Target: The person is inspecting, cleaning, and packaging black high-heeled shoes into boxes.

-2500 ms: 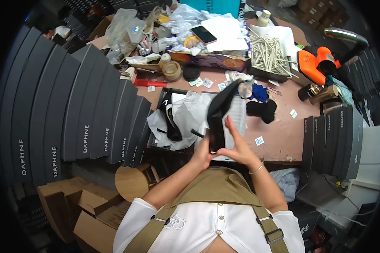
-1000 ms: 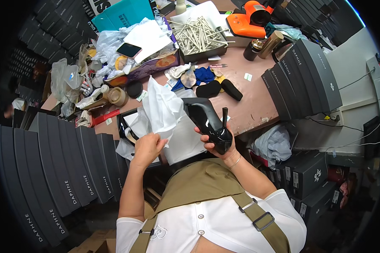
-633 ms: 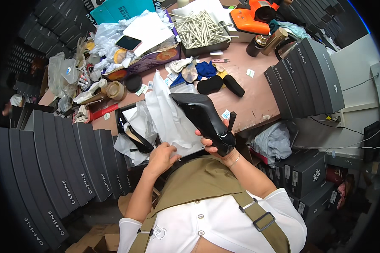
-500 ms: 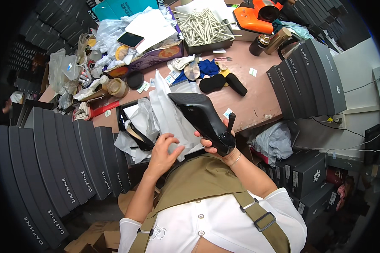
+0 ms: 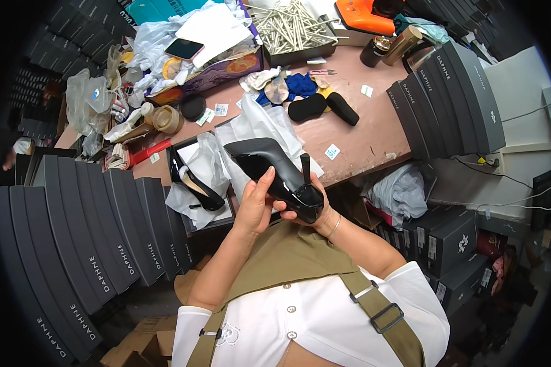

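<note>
A glossy black high-heeled shoe (image 5: 264,164) is held between both hands over the near table edge, its toe pointing up and left and its thin heel standing up at the right. My left hand (image 5: 256,203) grips its side near the middle, thumb lying on the shoe. Around the heel end wraps my right hand (image 5: 315,208), partly hidden behind the shoe. Just left lies an open shoe box (image 5: 221,221) lined with white tissue paper (image 5: 212,160); the other black high-heeled shoe (image 5: 193,186) rests in it. More tissue paper (image 5: 266,126) spreads behind the held shoe.
Stacked grey shoe boxes (image 5: 86,238) crowd the left, and another stack (image 5: 450,107) stands on the table's right. Black pads (image 5: 307,108), blue cloth (image 5: 300,87), a tape roll (image 5: 165,120) and a box of white sticks (image 5: 294,30) lie farther back on the pink tabletop (image 5: 373,137).
My left hand has moved from open beside the shoe to gripping its side. The shoe has shifted left and down a little, and the tissue behind it lies more spread out.
</note>
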### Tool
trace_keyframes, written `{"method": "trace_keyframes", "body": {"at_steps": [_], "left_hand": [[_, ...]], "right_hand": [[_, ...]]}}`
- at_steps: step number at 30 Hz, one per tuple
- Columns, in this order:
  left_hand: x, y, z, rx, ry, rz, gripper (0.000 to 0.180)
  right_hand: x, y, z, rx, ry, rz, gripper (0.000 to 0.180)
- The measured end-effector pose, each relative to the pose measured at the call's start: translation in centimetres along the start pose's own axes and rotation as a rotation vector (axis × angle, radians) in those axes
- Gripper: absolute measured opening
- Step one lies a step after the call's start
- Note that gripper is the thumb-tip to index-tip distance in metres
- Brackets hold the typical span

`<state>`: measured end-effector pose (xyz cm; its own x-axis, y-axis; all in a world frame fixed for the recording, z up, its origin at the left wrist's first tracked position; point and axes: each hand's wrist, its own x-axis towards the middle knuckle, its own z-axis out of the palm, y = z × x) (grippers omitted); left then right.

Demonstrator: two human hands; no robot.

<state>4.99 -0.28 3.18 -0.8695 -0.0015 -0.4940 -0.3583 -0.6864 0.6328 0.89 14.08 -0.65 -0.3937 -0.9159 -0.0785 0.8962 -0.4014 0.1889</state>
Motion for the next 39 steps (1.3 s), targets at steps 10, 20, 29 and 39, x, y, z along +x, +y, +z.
{"method": "trace_keyframes", "body": {"at_steps": [10,20,29,39], "left_hand": [[-2.9,-2.9,2.5,0.110,0.107,0.343,0.090],[-1.7,-3.6,1.5,0.109,0.211,0.386,0.068],[-2.9,-2.8,3.0,0.135,0.238,0.378,0.062],[-3.1,-2.2,3.2,0.134,0.180,0.372,0.066]], "right_hand": [[0.9,-0.2,0.8,-0.367,0.192,-0.103,0.068],[0.9,1.5,0.7,-0.520,0.360,-0.166,0.074],[0.5,0.8,-0.4,-0.197,-0.008,-0.111,0.076],[0.7,0.8,-1.7,-0.083,-0.115,-0.059,0.083]]}}
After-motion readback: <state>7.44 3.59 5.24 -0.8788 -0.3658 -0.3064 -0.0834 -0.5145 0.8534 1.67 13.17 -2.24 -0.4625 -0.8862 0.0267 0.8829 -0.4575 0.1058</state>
